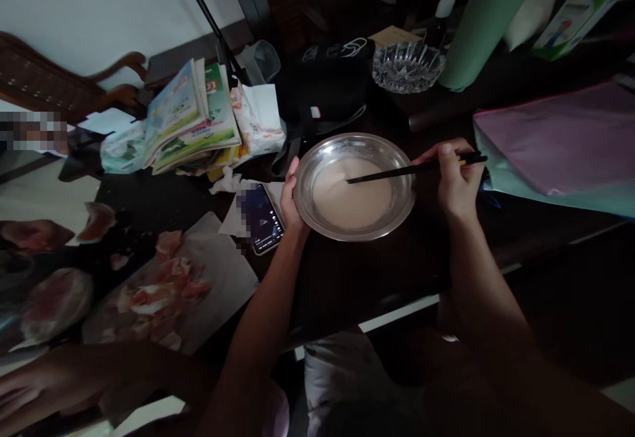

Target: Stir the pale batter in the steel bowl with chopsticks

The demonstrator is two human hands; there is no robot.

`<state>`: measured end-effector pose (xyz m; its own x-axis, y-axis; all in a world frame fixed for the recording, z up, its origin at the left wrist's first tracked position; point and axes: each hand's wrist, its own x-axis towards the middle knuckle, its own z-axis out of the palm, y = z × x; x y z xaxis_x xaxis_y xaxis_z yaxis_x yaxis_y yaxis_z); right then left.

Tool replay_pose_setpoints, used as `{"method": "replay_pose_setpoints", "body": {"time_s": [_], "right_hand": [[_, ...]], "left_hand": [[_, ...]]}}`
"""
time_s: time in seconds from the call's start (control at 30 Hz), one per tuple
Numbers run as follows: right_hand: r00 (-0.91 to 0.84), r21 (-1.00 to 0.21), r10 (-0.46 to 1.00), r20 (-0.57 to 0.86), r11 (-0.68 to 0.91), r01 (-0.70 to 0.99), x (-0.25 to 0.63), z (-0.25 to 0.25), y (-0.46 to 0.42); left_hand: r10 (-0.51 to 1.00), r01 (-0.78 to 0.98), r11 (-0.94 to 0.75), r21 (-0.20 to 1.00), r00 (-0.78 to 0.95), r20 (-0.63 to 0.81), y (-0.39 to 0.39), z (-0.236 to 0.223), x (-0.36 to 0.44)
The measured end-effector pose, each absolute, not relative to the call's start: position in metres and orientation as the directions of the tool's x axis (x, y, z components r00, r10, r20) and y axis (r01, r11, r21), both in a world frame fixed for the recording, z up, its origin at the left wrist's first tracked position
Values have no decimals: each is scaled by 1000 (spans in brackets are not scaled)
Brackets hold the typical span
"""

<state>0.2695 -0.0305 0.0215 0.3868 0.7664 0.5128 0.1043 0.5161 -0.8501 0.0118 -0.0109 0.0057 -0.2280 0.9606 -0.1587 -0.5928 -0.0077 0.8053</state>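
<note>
- Starting far left: catching another person's hand (pixel 37 384), blurred, not making out the fingers' state.
- Seeing pinkish scraps (pixel 186 278) lying on white paper (pixel 225 262); noting books (pixel 193 126) stacking up behind.
- Spotting a lit phone (pixel 270 225) lying near the left hand (pixel 292 202).
- Gripping the bowl (pixel 354 148) by its left side with that hand, fingers curling around the outer wall; not seeing beneath, so not telling lifted from resting.
- Judging good stirring as needing this: keeping the left hold firm, keeping the rim level, bracing against each push.
- Placing the bowl: showing mid-view over the dark table (pixel 377 268), between both hands.
- Looking round, shiny, metallic, wide-rimmed; containing pale beige liquid (pixel 347 205), smooth overall, lying below the rim, rippling faintly by the tips, showing no clear lumps.
- Dipping chopsticks (pixel 391 173) in at a low slant; probably mixing better by steepening, reaching the bottom and sweeping the edges slowly.
- Pinching the chopsticks' upper part with the right hand (pixel 456 182), fingers closing around, thumb pressing on top.
- Ending right: noting a pink folder (pixel 550 139) lying just beyond.
</note>
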Motion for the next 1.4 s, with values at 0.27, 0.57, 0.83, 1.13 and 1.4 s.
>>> {"method": "replay_pose_setpoints", "body": {"time_s": [0.27, 0.57, 0.83, 1.13, 1.4], "right_hand": [[361, -868, 805, 472, 495, 32, 266, 23, -33], [438, -834, 722, 535, 535, 136, 272, 20, -29], [304, -870, 822, 481, 492, 47, 263, 23, -34], [435, -847, 750, 498, 529, 58, 270, 20, -30], [292, -853, 808, 512, 517, 64, 265, 21, -33]], "left_hand": [[962, -595, -9, 804, -223, -154, -10, 3, 11], [962, -572, -11, 820, -230, -148, -10, 3, 11], [965, -596, -18, 803, -220, -142, -9, 2, 11], [964, -605, -11, 796, -217, -151, -10, 2, 11], [968, -619, -17, 786, -207, -142, -10, 2, 11]]}}
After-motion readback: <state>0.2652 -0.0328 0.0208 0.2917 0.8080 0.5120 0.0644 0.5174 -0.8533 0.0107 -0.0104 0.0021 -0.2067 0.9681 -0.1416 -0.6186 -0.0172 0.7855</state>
